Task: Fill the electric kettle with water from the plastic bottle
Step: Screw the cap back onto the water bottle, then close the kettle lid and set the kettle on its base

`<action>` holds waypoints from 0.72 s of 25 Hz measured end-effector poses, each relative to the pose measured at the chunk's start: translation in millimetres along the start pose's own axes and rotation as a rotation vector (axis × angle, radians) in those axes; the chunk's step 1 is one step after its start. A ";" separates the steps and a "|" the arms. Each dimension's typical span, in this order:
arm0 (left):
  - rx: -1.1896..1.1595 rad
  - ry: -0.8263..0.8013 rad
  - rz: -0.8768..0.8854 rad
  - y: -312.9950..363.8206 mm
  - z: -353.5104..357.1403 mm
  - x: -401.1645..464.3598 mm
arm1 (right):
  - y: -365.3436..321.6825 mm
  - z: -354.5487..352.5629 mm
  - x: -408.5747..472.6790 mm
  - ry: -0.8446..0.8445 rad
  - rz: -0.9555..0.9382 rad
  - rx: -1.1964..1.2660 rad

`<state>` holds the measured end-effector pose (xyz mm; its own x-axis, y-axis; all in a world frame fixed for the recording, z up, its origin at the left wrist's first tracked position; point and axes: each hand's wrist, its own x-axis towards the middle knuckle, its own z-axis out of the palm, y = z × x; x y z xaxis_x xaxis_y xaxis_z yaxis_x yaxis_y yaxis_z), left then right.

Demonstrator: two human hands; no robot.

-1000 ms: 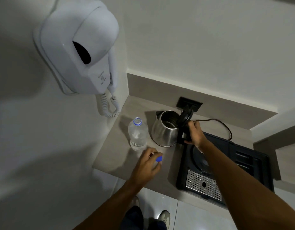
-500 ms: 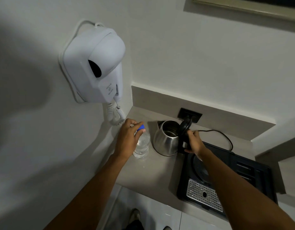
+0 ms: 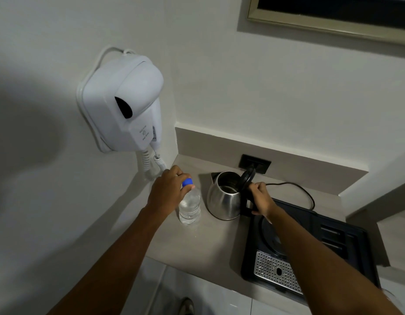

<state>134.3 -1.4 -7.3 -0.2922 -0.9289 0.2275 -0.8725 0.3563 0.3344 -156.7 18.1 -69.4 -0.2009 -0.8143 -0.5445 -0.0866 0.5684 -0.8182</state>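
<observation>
A clear plastic bottle with water in it stands upright on the beige counter. My left hand is at its neck and holds the blue cap on the bottle's top with the fingertips. To the right stands the steel electric kettle, its black lid tipped up and open. My right hand grips the kettle's black handle.
A black tray with a perforated metal drain plate lies at the right. A black cord runs to a wall socket. A white wall-mounted hair dryer with a coiled cord hangs just left of the bottle.
My left hand carried the blue cap from the counter's front up to the bottle's top. The view tilted upward. My right hand stayed on the kettle handle.
</observation>
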 end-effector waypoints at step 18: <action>0.322 -0.383 0.373 49.9 12.3 72.0 | -29.1 30.3 35.6 0.147 0.151 -0.474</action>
<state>64.9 -51.7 14.5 -0.6677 -0.7392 -0.0880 -0.7414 0.6709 -0.0108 -131.8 -31.0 -70.6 -0.3770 -0.7135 -0.5906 -0.4719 0.6966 -0.5404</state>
